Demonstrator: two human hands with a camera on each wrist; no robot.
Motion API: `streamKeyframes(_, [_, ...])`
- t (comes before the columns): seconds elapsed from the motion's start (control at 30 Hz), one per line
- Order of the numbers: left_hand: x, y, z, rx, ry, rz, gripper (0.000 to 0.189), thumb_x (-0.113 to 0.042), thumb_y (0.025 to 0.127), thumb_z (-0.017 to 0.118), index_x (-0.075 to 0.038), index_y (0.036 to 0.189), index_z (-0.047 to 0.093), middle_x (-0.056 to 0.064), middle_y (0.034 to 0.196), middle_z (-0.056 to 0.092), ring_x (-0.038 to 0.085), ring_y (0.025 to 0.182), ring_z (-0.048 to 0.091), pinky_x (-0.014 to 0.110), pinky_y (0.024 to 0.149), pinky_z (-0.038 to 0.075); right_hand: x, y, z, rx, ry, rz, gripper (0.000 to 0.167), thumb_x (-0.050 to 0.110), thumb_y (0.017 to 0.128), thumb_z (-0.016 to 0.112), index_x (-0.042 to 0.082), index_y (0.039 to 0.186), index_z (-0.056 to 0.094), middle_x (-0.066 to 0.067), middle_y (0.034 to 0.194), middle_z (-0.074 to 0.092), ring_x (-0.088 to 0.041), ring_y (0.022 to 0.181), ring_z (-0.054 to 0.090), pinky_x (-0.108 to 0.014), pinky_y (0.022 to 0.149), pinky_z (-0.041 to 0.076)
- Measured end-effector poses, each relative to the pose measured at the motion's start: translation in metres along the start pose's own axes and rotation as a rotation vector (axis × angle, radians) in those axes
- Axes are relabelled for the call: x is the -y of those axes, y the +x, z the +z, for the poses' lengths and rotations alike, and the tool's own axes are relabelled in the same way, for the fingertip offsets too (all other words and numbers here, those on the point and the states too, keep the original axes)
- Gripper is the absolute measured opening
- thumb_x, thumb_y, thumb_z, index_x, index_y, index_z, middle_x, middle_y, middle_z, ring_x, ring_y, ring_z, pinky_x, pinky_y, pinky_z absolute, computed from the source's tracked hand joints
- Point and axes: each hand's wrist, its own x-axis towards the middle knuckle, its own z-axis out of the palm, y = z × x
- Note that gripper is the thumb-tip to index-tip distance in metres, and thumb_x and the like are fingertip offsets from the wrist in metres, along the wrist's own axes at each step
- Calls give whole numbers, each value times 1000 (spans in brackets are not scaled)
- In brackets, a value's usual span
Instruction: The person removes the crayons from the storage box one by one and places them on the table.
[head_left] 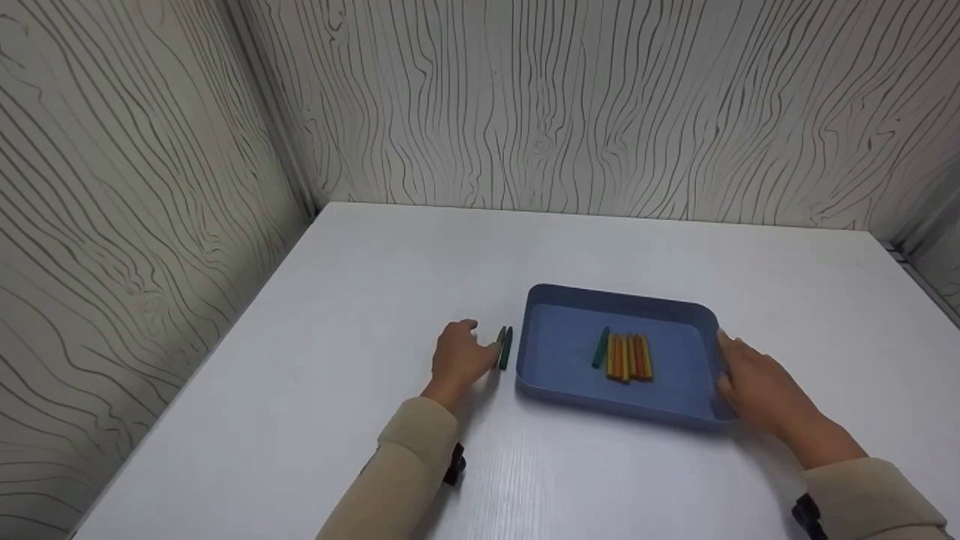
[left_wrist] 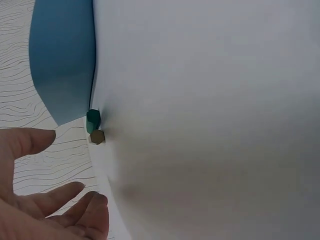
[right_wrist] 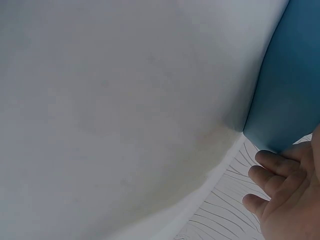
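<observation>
My left hand point(head_left: 459, 356) is on the table, thumb apart from the other fingers, with nothing between them. By its thumb two crayons lie side by side: a dark green crayon point(head_left: 507, 349) and an olive-brown crayon point(left_wrist: 97, 136). Both are just left of a blue tray point(head_left: 622, 409). At the tray's right wall my right hand point(head_left: 765, 390) grips the rim, with the thumb at the near part of that side. Inside the tray a green crayon point(head_left: 601, 347) lies slightly slanted beside a row of several yellow and orange crayons point(head_left: 630, 358).
The white table point(head_left: 360, 300) reaches back to a wall panel point(head_left: 540, 112) with a wood-grain pattern. Another patterned panel point(head_left: 135, 187) stands along the left side. A small dark device point(head_left: 454, 465) is at the left sleeve.
</observation>
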Motion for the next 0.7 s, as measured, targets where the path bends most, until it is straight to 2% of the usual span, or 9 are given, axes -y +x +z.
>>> streamKeyframes(0.17, [0,1,-2,-28,114,31,58,-32,82,69,0,129,57,16,124,58,32,112,56,47,90,44,-1,1,1,-3,6,3,58,8,93,42,-18,141,21,-40,139,29,-54,128,27,-62,101,22])
streamKeyframes(0.37, [-3,0,-3,-56,252,109,65,-42,84,65,-2,134,53,18,135,50,34,125,44,52,92,38,-2,1,1,0,10,13,59,7,93,41,-18,141,21,-40,139,29,-54,128,26,-62,102,22])
streamKeyframes(0.7, [-17,4,-4,-34,339,139,75,-50,83,63,-9,142,45,19,147,35,36,136,27,58,103,24,-1,-1,0,-16,-1,-3,58,7,93,44,-19,140,23,-41,138,30,-54,127,28,-62,101,23])
